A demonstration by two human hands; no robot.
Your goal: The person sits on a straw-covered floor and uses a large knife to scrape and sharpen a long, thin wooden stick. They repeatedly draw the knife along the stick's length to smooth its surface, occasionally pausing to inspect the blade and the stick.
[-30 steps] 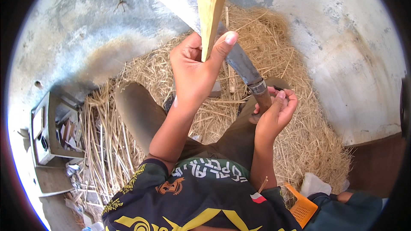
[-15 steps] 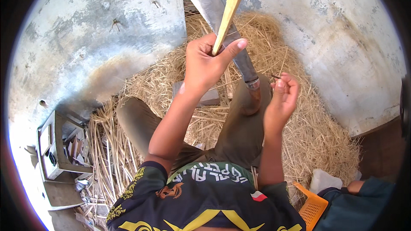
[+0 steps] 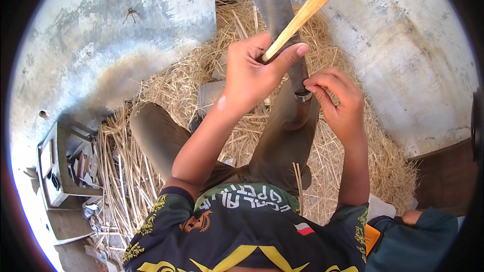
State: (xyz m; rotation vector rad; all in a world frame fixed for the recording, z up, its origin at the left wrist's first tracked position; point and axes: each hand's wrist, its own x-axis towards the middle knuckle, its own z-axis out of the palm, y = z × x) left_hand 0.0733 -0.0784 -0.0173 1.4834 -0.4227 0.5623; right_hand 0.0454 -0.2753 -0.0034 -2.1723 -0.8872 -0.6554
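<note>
While the left hand (image 3: 252, 78) is gripping the stiff, probably light wooden stick (image 3: 313, 12) by its thin end over the blade (image 3: 274, 0), the right hand (image 3: 344, 103) is curling, hold unclear.

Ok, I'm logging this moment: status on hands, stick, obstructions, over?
Left hand gripping stick. Right hand by knife, grip unclear. Knife crosses close behind stick.

Left hand (image 3: 254, 75) plus right hand (image 3: 345, 106): two. Large knife (image 3: 272, 5): one. Pale wooden piece (image 3: 313, 12): one. Trouser legs (image 3: 164, 133): two. Thin sticks (image 3: 298, 184), side by side: two. Dark patterned shirt (image 3: 242, 234): one. Open-sided box (image 3: 80, 191): one. Orange object (image 3: 371, 236), partly hidden: one. Co-worker (image 3: 418, 242), partly seen: one. Straw (image 3: 375, 171): stems past counting.
</note>
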